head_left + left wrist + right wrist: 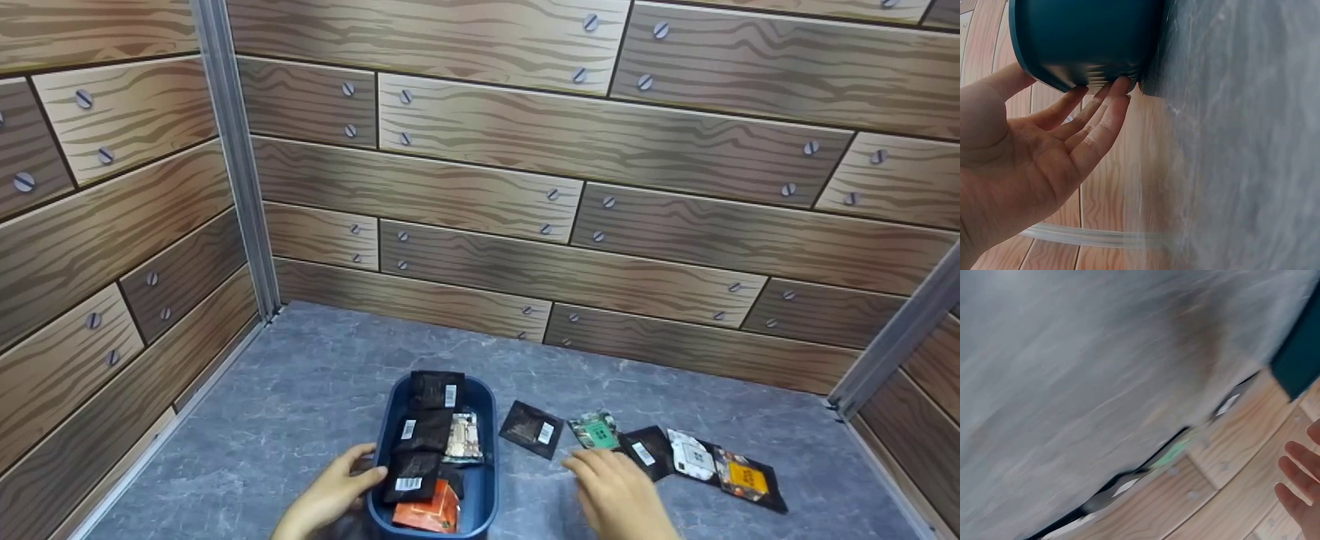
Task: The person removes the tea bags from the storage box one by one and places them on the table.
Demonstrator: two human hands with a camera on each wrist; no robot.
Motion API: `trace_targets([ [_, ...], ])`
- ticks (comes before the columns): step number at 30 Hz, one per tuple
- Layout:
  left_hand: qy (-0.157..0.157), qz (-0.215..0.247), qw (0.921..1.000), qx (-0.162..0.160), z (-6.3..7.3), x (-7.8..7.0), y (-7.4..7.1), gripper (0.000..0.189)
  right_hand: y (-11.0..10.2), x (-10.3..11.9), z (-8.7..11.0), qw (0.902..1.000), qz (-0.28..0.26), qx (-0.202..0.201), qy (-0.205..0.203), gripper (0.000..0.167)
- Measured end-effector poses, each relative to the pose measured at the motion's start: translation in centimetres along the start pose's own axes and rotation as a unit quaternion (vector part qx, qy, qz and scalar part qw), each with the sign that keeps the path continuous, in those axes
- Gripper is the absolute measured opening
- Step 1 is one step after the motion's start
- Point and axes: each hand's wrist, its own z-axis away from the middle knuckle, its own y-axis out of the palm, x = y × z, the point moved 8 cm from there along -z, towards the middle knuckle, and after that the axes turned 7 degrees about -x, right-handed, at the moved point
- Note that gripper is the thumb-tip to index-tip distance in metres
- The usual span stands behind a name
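Observation:
My left hand (334,487) holds the left side of a blue plastic bin (491,450), thumb at the rim and fingers against the outer wall (1089,34). Inside the bin lie several black sachets (436,390) with white barcode labels, a cream patterned sachet (465,437) and an orange sachet (427,511). To the bin's right, my right hand (619,491) hovers over the table with loosely extended fingers (1300,475) and nothing held. Just beyond its fingertips is a green patterned sachet (598,431), next to a black sachet (651,452).
Another black sachet (532,429) lies between the bin and the green one. Farther right are a white patterned sachet (691,454) and a black one with an orange panel (750,478). Wood-print walls (480,172) with metal corner posts (240,157) enclose the grey marbled table (322,360).

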Motion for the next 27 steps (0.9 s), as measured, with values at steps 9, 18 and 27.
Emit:
trace_targets([
  [9,0.000,-0.009,1.0000,-0.004,0.0,-0.2,0.0,0.061,1.8,3.8,-3.0,0.9991,-0.038,-0.020,0.003,0.027],
  [18,-0.009,-0.022,0.9997,-0.009,-0.2,0.1,-0.2,0.061,4.1,7.1,-5.8,0.9935,-0.111,0.019,-0.010,0.032],
  [27,-0.017,-0.023,0.9995,-0.012,-0.2,0.2,-0.2,0.061,7.2,9.7,-8.5,0.9788,-0.170,0.112,0.022,0.024],
])
